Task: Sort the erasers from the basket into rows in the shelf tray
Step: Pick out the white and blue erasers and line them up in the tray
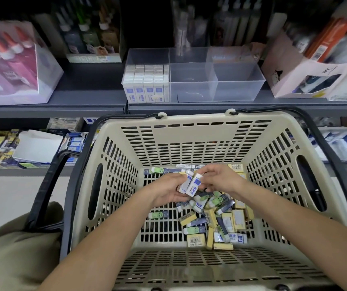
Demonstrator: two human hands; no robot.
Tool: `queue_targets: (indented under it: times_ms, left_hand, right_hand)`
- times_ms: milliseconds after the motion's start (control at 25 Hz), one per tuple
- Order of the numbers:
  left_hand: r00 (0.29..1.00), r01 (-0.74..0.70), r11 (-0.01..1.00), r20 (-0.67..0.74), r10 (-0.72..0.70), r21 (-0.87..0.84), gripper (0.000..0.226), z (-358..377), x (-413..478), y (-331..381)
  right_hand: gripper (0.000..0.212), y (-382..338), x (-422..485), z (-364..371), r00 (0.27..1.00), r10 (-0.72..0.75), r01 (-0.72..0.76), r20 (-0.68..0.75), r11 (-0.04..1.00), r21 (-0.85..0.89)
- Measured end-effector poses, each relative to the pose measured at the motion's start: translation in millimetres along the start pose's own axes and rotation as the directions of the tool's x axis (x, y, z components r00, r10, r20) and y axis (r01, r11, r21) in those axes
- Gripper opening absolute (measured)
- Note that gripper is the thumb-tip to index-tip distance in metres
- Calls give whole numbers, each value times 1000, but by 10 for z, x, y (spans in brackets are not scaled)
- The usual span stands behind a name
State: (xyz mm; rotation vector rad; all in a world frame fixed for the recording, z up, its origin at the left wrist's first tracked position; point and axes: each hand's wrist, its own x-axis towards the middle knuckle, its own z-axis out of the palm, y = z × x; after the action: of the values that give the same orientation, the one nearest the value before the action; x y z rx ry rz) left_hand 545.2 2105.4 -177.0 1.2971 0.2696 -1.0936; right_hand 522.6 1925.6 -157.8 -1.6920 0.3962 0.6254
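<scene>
Squaring matching erasers [192,184] above mid-basket [189,131], left hand [166,191] and right hand [218,179] are pinching them in curled fingers [207,172], likely for a tidy row in the tray [237,85].

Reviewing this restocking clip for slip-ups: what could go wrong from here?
The left hand and right hand pinch several white-and-blue erasers together above the basket; one could slip back into the mixed pile. The left compartment of the clear tray already looks packed with that kind, so the handful may not fit there.
</scene>
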Motion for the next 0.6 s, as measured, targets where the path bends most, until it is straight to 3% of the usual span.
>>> queue_targets:
  times_ms: [280,600]
  left_hand:
    - [993,-67,998,-93,68,19,29,14,-5,18]
    - [999,-21,998,31,19,63,30,11,-23,-5]
  right_hand:
    - [9,-36,1,4,1000,-17,16,-23,999,-38]
    - [8,-14,-3,29,998,-60,60,-13,998,-26]
